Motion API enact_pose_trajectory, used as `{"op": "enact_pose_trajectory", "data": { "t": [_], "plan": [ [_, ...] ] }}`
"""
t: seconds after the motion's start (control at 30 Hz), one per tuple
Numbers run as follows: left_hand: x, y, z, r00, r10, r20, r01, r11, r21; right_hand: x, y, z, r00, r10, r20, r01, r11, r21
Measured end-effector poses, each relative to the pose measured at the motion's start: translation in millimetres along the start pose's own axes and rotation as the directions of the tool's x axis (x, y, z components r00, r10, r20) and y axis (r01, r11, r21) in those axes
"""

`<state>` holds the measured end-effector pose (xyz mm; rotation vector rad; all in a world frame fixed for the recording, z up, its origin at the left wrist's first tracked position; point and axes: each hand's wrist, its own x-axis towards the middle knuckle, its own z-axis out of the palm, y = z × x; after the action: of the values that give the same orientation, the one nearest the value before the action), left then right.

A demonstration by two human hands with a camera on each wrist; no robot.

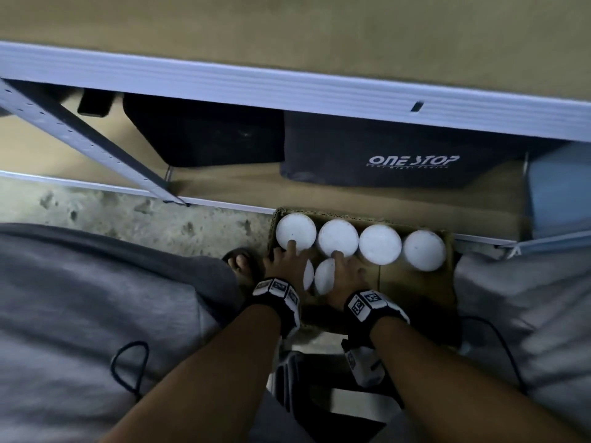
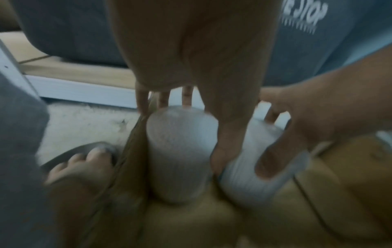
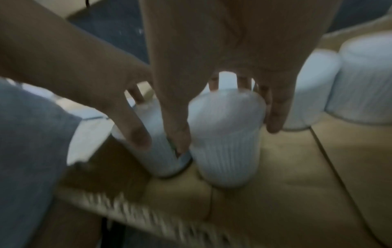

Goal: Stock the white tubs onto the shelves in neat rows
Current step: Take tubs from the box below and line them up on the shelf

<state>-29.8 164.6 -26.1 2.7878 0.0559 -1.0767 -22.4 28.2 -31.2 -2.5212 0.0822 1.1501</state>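
Several white ribbed tubs stand in an open cardboard box (image 1: 415, 292) on the floor, a back row (image 1: 380, 244) and two nearer ones. My left hand (image 1: 287, 263) grips the near left tub (image 2: 182, 151) from above, thumb on one side and fingers down the far side. My right hand (image 1: 347, 270) grips the tub beside it (image 3: 227, 137) the same way. Both tubs stand upright on the box bottom, almost touching. The shelf boards (image 1: 240, 190) hold none of the white tubs in view.
A metal rack with brown boards stands ahead; its upper board (image 1: 287, 33) is bare. On the lower board sit a black box (image 1: 204, 135), a dark "ONE STOP" bag (image 1: 399, 155) and a blue bin (image 1: 559, 193). My sandalled foot (image 1: 241, 263) is left of the box.
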Motion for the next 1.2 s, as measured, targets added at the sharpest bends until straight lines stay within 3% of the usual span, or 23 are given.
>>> {"op": "enact_pose_trajectory", "data": {
  "t": [0.17,0.3,0.4,0.53,0.73,0.9,1.03,1.1,1.2],
  "plan": [
    [-11.0,6.9,-30.3,0.998,0.013,0.057,-0.007,0.993,-0.117,-20.7,-3.1,-34.0,0.998,-0.036,-0.048,0.031,0.994,-0.102],
    [-15.8,15.0,-55.2,0.997,0.05,0.058,-0.045,0.996,-0.08,-38.6,-10.2,-67.2,0.999,-0.01,-0.036,0.006,0.994,-0.111],
    [-21.0,20.7,-84.3,0.992,0.123,-0.033,-0.125,0.991,-0.057,-59.2,-13.8,-100.5,0.995,-0.069,-0.079,0.062,0.995,-0.084],
    [-66.9,38.3,-141.3,0.975,0.184,-0.121,-0.195,0.977,-0.084,-96.9,-12.6,-144.0,0.983,-0.113,-0.145,0.115,0.993,0.005],
    [-126.1,56.5,-209.5,0.928,0.294,-0.228,-0.311,0.949,-0.043,-165.1,-21.3,-207.2,0.943,-0.199,-0.266,0.179,0.979,-0.099],
    [-173.1,66.8,-268.3,0.844,0.371,-0.389,-0.426,0.903,-0.064,-223.3,-26.4,-259.2,0.863,-0.319,-0.391,0.287,0.948,-0.14],
    [-198.4,75.6,-308.7,0.757,0.415,-0.505,-0.488,0.873,-0.013,-252.9,-28.2,-293.9,0.75,-0.395,-0.531,0.39,0.912,-0.127],
    [-202.6,78.8,-324.7,0.734,0.409,-0.542,-0.499,0.867,-0.021,-259.0,-28.3,-308.8,0.708,-0.404,-0.579,0.424,0.899,-0.108],
    [-198.0,84.7,-342.2,0.729,0.374,-0.573,-0.507,0.858,-0.085,-258.6,-27.8,-326.9,0.686,-0.393,-0.613,0.425,0.899,-0.1]
  ]
}}
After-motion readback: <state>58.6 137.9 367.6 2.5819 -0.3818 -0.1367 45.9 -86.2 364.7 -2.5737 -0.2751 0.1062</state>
